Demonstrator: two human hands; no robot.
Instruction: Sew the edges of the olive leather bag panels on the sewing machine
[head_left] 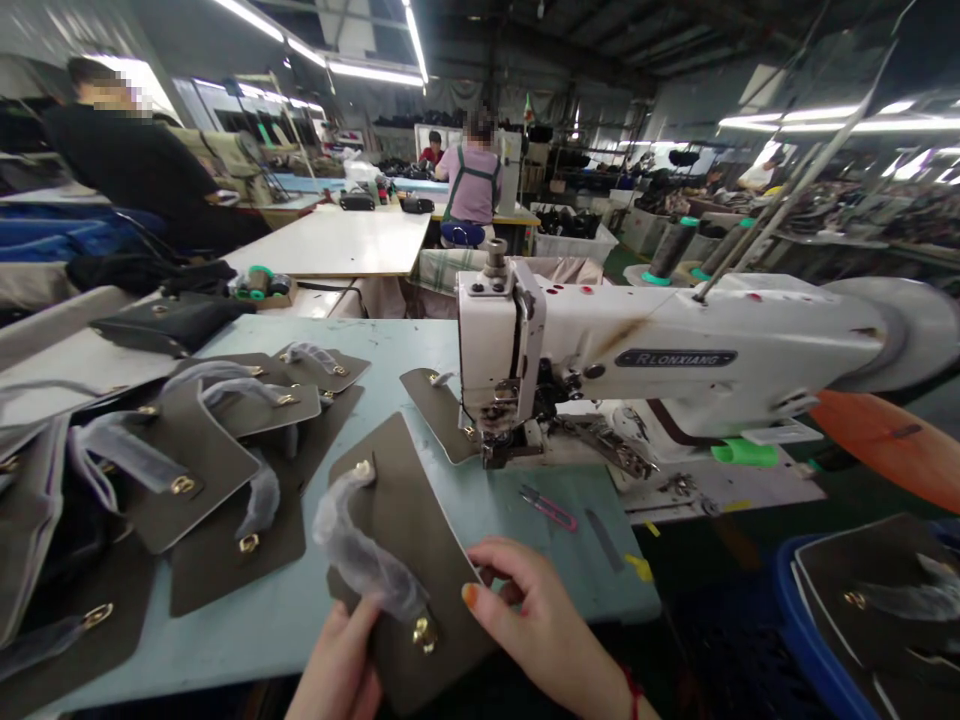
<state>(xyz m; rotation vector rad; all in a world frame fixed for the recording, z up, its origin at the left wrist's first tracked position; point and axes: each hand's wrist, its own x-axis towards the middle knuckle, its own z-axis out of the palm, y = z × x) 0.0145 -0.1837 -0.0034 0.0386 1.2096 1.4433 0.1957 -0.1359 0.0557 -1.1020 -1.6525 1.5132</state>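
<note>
A dark brown bag panel (pixel 409 490) is held at a slant over the front edge of the table. Fixed along it is a handle (pixel 367 560) wrapped in clear plastic, with gold-coloured metal fittings at its ends. My left hand (pixel 345 650) grips the panel's left edge, thumb up by the handle and the other fingers partly hidden. On the right edge, my right hand (pixel 536 610) pinches the panel between thumb and fingers. Beyond it, another panel (pixel 442 415) lies beside the needle area of the white sewing machine (pixel 645 335).
Several similar panels (pixel 180 440) with wrapped handles overlap on the left of the pale blue table (pixel 375 380). Pink thread snips (pixel 550 508) lie below the machine head. At the right, a blue basket (pixel 787 590) holds more panels. People sit at tables behind.
</note>
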